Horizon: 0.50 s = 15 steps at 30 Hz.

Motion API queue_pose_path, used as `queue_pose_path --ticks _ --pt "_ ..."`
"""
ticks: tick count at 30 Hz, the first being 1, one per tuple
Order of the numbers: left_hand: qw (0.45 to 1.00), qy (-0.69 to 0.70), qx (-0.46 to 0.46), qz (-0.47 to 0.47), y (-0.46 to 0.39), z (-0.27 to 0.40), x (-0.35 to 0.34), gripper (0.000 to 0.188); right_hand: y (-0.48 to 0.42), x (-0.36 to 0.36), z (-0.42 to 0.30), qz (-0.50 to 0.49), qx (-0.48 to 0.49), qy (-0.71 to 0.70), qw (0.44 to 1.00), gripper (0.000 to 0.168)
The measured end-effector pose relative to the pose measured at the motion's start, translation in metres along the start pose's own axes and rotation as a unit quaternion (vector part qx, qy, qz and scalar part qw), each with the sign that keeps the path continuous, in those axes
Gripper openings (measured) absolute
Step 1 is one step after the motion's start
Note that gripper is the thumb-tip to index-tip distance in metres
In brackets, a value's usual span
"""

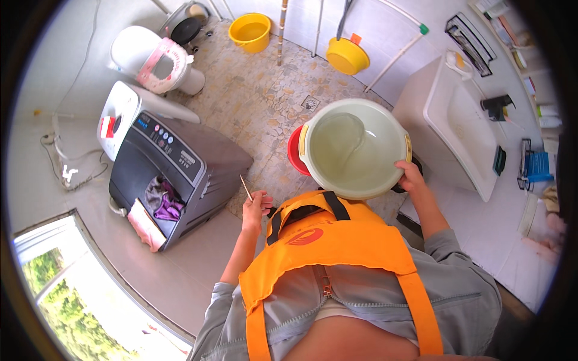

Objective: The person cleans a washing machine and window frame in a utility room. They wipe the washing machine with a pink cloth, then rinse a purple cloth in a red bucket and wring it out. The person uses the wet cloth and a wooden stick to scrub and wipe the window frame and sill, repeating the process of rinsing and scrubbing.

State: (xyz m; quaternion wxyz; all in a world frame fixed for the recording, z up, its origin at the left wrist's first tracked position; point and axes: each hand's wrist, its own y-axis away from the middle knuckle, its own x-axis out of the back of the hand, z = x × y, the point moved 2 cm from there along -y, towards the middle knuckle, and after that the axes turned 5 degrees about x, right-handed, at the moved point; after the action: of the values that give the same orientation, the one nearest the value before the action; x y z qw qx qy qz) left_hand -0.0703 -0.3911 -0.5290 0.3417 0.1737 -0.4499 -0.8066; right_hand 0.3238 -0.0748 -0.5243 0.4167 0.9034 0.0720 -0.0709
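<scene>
My right hand [412, 177] grips the right rim, just below a yellow handle, of a large pale plastic basin [381, 169] with water in it. The basin lies in front of my orange apron, over part of a red basin [295, 151]. To the left, my left hand [257, 204] holds a thin stick [246, 187] upright between thumb and fingers, apart from the basin. Left of that hand stands a dark top-loading washing machine [212, 149], with purple and grey cloth [167, 203] and a pink cloth [146, 225] on it.
A washbasin [456, 131] stands at the right, below wire racks. A toilet [135, 47] is at the back left, beside a white appliance [119, 101]. Yellow basins [250, 32] and poles line the back wall. A floor drain [310, 103] lies beyond the pale basin.
</scene>
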Motion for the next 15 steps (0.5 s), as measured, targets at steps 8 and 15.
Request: queue_pose_path --ticks 8,15 --pt "0.994 0.074 0.016 0.083 0.013 -0.042 0.075 0.029 -0.119 -0.075 0.076 0.121 0.026 0.307 0.943 0.041" --pt "0.983 0.146 0.033 0.102 0.022 -0.086 0.097 0.029 -0.144 -0.143 0.085 0.163 0.141 0.653 0.726 0.042"
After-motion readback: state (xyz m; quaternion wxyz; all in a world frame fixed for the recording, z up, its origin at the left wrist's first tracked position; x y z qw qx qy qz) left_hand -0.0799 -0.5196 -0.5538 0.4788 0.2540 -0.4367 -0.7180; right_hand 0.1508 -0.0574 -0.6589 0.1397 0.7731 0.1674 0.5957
